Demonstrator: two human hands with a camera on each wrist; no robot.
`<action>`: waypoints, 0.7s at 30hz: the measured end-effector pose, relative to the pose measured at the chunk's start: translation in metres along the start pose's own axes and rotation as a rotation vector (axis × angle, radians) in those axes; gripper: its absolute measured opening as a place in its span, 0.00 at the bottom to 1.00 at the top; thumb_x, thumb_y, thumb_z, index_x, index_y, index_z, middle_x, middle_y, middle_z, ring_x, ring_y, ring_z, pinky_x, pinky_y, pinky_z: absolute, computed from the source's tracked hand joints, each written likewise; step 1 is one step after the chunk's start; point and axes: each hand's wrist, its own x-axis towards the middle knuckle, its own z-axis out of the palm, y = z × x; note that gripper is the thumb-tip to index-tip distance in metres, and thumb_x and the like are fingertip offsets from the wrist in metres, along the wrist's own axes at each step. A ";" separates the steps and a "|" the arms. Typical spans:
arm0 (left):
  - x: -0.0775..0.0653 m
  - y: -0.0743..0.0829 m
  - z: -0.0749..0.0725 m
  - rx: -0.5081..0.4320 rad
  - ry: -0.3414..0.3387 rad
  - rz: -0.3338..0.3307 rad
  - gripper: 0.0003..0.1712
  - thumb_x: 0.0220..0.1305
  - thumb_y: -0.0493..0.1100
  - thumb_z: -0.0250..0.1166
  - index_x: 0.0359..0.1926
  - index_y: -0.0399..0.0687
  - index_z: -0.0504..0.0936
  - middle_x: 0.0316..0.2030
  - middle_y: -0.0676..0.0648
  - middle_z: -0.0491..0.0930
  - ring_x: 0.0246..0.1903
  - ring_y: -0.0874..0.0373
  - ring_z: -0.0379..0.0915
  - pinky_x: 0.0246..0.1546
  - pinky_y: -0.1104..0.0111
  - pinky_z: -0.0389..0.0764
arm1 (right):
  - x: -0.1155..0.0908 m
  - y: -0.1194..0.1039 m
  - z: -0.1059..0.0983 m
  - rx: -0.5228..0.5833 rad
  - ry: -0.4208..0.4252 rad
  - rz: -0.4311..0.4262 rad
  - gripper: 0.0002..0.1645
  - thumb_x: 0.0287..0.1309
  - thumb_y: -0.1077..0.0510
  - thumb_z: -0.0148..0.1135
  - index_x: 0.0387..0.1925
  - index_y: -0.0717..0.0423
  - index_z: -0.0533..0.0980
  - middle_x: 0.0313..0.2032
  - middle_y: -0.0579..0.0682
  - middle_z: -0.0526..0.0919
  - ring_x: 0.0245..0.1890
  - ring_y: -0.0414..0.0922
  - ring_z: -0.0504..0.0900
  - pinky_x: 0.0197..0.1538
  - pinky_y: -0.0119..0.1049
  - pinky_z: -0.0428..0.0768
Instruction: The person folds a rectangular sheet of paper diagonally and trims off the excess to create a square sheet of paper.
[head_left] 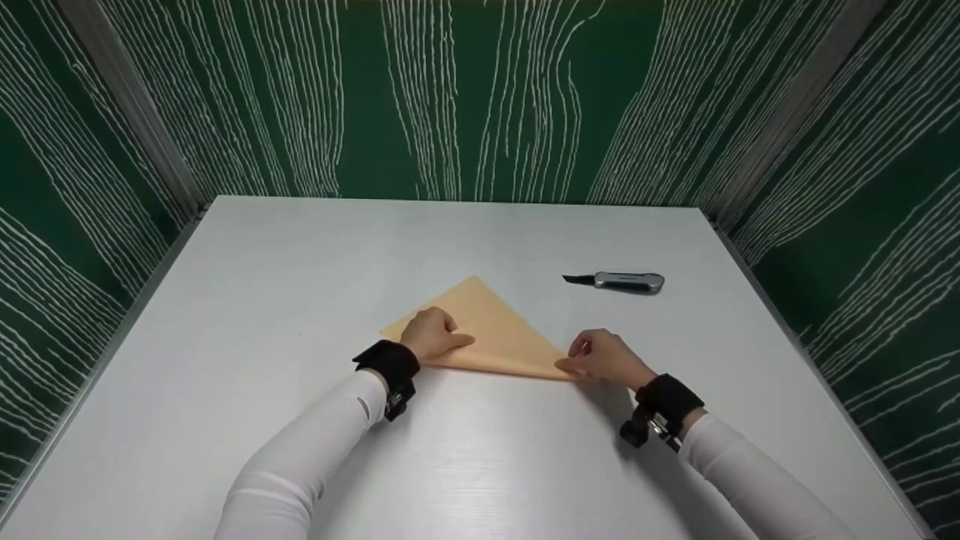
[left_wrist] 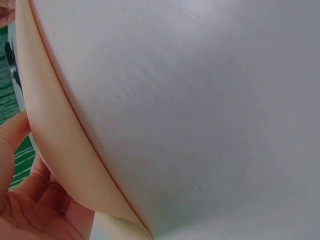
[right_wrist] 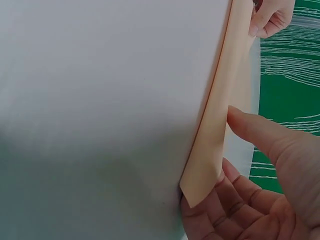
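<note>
A tan sheet of paper (head_left: 499,322), folded into a triangle, lies on the white table with its fold toward me. My left hand (head_left: 433,334) holds it at the left part, thumb stretched over the paper and the other fingers curled. At the right corner my right hand (head_left: 604,356) grips the sheet between thumb and fingers. In the right wrist view, the fingers (right_wrist: 235,200) lie against the pointed end of the paper (right_wrist: 212,145). The left wrist view shows the fold of the paper (left_wrist: 65,125) rounded, with the left thumb (left_wrist: 17,127) at its edge.
A grey and black utility knife (head_left: 622,282) lies behind the right hand, its blade end pointing left. The white table (head_left: 465,465) is bordered by green walls with white streaks (head_left: 517,97). Black bands (head_left: 388,364) with small cameras sit on both wrists.
</note>
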 end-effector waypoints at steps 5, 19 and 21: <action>0.001 0.000 0.001 0.018 0.009 -0.004 0.35 0.64 0.46 0.72 0.10 0.55 0.56 0.13 0.58 0.48 0.17 0.64 0.41 0.23 0.72 0.47 | 0.000 0.000 0.001 -0.001 0.001 -0.015 0.17 0.60 0.49 0.73 0.35 0.59 0.79 0.23 0.43 0.76 0.20 0.37 0.74 0.26 0.30 0.72; 0.008 -0.002 0.003 0.057 -0.011 -0.043 0.35 0.62 0.48 0.73 0.10 0.55 0.57 0.13 0.58 0.49 0.17 0.64 0.43 0.21 0.72 0.48 | -0.001 0.003 0.002 0.025 -0.005 -0.054 0.16 0.61 0.51 0.72 0.35 0.59 0.78 0.21 0.42 0.76 0.19 0.36 0.73 0.25 0.30 0.71; 0.008 -0.001 0.002 0.062 -0.021 -0.055 0.35 0.62 0.48 0.73 0.11 0.55 0.57 0.13 0.58 0.48 0.17 0.64 0.42 0.22 0.72 0.47 | -0.001 0.003 0.002 0.018 -0.002 -0.054 0.16 0.61 0.51 0.72 0.35 0.59 0.79 0.21 0.42 0.76 0.19 0.36 0.72 0.25 0.30 0.71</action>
